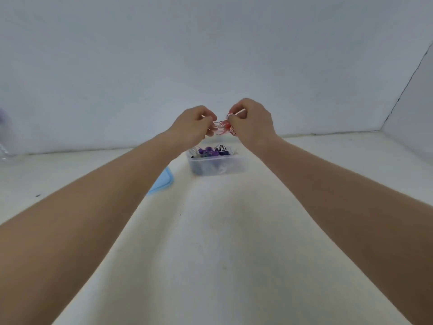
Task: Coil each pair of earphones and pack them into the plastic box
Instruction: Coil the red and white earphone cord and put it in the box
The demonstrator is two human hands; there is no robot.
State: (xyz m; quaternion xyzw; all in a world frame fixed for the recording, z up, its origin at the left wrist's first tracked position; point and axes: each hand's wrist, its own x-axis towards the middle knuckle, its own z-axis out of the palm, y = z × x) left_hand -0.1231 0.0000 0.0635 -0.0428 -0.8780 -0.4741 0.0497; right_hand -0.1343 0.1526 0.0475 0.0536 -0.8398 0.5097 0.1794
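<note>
Up above the tabletop (222, 231), both arms stretched forward, hands raised close together in front of the pale wall (210, 55). Between them, a bundle of red-and-white earphones (222, 127), cord looped in a loose tangle with a red bud showing near the middle. Left hand (193, 125) with fingers (210, 118) curled in, pinching the left side of the cord loops. Right hand (251, 123) likewise curled, gripping the right side of the bundle, a short straight stretch of pale cord poking up past its knuckles. Held clear of the surface, not touching anything below.

Just beneath the hands and a little farther along the tabletop, a clear plastic box (218, 165), open at the top. Inside it, purple earphones (207, 151) on the left and a dark coiled pair (222, 148) beside them on the right, plus darker shapes lower down, too blurred through the wall to tell apart. Left of the box, partly hidden behind the left forearm, a light blue lid (164, 181) lying flat. At the far left edge, a blurred clear object (5, 141), unidentifiable. On the right, a wall corner (384, 123) meeting the surface.
</note>
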